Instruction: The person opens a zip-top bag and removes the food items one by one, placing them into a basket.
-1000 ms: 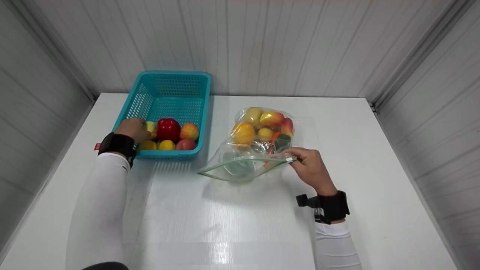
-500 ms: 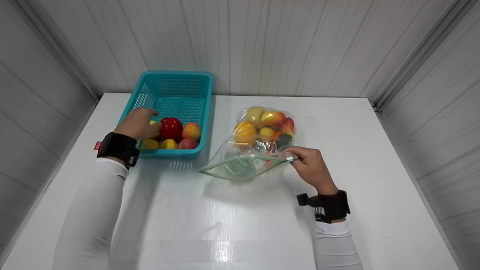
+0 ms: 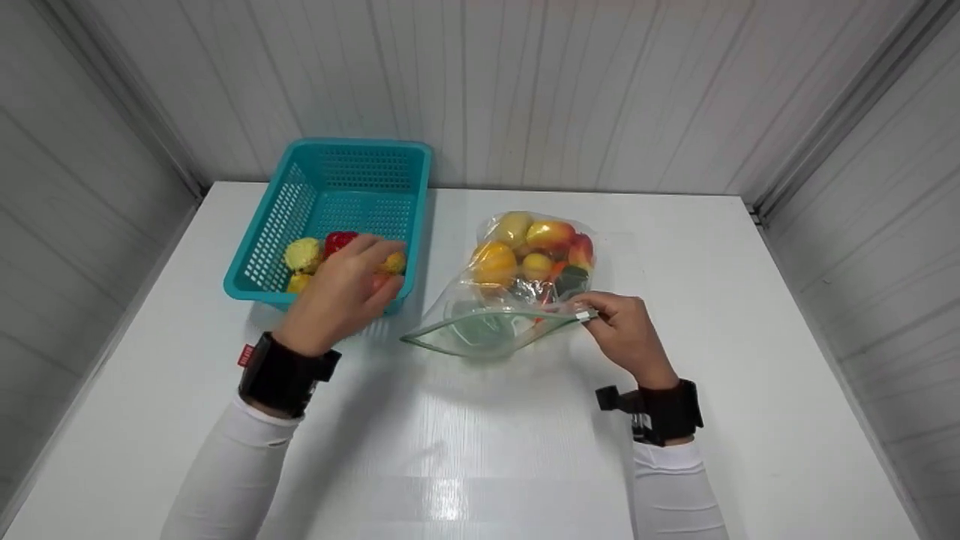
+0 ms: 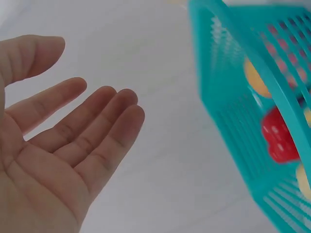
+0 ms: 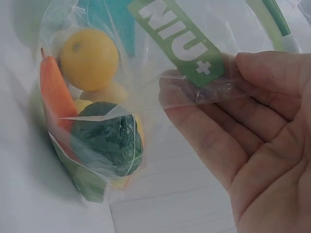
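Observation:
My left hand (image 3: 337, 296) is over the near side of the teal basket (image 3: 240, 285), with its fingers partly spread and nothing in it; the left wrist view shows its bare palm (image 4: 53, 160). In the basket are a red bell pepper (image 3: 339, 241), a bumpy pale yellow-green fruit (image 3: 303, 255) and other fruits, partly hidden by that hand. My right hand (image 3: 626, 337) pinches the right end of the mouth of a clear zip bag (image 3: 457, 322), which lies with its mouth apart. Inside the bag are an orange (image 5: 90, 59), a carrot (image 5: 57, 94), a dark green vegetable (image 5: 107, 138) and several more fruits.
Both basket and bag rest on a white table (image 3: 525, 457). Ribbed pale panels (image 3: 600, 90) enclose its back and sides. The basket stands at the back left, the bag to its right. A green label (image 5: 187, 43) is on the bag.
My left hand has moved from the basket's left side to the right and toward me, uncovering the yellow-green fruit, and holds nothing. The right hand has kept its hold on the bag.

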A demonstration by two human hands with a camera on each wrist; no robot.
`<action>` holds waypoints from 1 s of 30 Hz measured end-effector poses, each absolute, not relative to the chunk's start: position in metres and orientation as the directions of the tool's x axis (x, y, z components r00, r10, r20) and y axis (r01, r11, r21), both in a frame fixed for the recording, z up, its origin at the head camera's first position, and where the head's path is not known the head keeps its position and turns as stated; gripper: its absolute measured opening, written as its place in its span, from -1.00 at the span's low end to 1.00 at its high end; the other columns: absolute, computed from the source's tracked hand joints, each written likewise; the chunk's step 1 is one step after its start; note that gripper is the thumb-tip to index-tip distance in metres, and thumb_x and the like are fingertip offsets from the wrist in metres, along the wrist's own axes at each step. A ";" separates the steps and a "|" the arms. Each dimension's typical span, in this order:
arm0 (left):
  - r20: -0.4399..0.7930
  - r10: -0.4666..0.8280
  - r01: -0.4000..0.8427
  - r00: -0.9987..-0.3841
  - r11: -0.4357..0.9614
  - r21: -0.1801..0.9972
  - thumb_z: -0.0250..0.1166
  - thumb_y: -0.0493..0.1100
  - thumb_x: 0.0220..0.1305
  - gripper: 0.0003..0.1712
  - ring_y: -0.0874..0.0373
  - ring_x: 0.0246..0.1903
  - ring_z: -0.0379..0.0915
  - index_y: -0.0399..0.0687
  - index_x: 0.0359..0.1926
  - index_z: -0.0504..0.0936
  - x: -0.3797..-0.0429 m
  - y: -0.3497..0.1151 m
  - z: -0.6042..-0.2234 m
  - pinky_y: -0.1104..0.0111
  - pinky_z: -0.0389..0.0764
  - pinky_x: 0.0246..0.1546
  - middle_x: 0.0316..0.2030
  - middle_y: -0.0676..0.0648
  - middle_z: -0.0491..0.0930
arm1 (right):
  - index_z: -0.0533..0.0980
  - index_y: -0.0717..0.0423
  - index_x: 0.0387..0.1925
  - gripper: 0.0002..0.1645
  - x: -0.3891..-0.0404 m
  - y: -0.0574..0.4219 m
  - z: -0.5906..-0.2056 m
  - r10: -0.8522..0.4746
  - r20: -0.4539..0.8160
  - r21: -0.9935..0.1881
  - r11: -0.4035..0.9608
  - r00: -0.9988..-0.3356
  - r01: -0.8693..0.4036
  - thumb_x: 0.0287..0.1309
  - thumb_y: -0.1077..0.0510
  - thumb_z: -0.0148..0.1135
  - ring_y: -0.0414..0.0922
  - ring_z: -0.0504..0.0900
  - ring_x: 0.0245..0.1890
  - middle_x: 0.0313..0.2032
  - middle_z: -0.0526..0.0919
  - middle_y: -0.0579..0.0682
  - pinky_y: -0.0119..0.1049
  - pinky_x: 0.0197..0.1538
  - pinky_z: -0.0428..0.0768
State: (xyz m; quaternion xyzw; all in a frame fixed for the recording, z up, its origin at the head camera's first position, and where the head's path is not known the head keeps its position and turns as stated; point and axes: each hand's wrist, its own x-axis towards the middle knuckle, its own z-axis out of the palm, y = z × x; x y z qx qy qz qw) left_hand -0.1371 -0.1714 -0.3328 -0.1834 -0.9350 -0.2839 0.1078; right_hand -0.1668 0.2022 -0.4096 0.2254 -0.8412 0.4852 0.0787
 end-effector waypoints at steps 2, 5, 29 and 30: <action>0.362 0.323 0.470 -0.874 0.754 0.460 0.38 -0.23 0.36 -0.55 0.00 -0.02 0.58 -0.20 0.24 0.63 -0.127 -0.155 -0.334 0.17 0.70 0.03 0.09 -0.17 0.63 | 0.76 0.19 -0.17 -0.81 -0.167 0.203 -0.410 -0.299 0.351 -0.780 0.431 -0.887 -0.454 0.35 0.37 0.25 -0.19 0.48 -0.43 -0.27 0.79 0.03 -0.42 -0.27 0.43; 0.438 0.404 0.577 -0.803 0.712 0.401 0.39 -0.26 0.34 -0.61 0.03 -0.05 0.60 -0.19 0.17 0.67 -0.112 -0.133 -0.337 0.24 0.69 0.04 0.01 -0.13 0.66 | 0.76 0.18 -0.16 -0.81 -0.166 0.203 -0.411 -0.297 0.348 -0.784 0.428 -0.889 -0.450 0.34 0.38 0.27 -0.23 0.55 -0.37 -0.24 0.81 0.04 -0.45 -0.24 0.47; 0.378 0.537 0.655 -0.754 0.662 0.365 0.19 -0.38 0.45 -0.77 0.05 -0.17 0.63 -0.14 0.00 0.70 -0.121 -0.045 -0.412 0.18 0.68 -0.11 -0.17 -0.08 0.71 | 0.76 0.20 -0.17 -0.81 -0.163 0.198 -0.417 -0.301 0.350 -0.792 0.411 -0.887 -0.452 0.34 0.37 0.26 -0.21 0.53 -0.39 -0.27 0.79 0.03 -0.43 -0.26 0.47; 0.366 0.532 0.645 -0.764 0.661 0.384 0.17 -0.38 0.46 -0.74 0.05 -0.12 0.63 -0.12 0.04 0.69 -0.125 -0.043 -0.414 0.18 0.67 -0.05 -0.12 -0.09 0.71 | 0.76 0.19 -0.18 -0.81 -0.163 0.198 -0.417 -0.302 0.351 -0.793 0.407 -0.886 -0.453 0.34 0.38 0.26 -0.22 0.54 -0.38 -0.27 0.80 0.03 -0.44 -0.25 0.47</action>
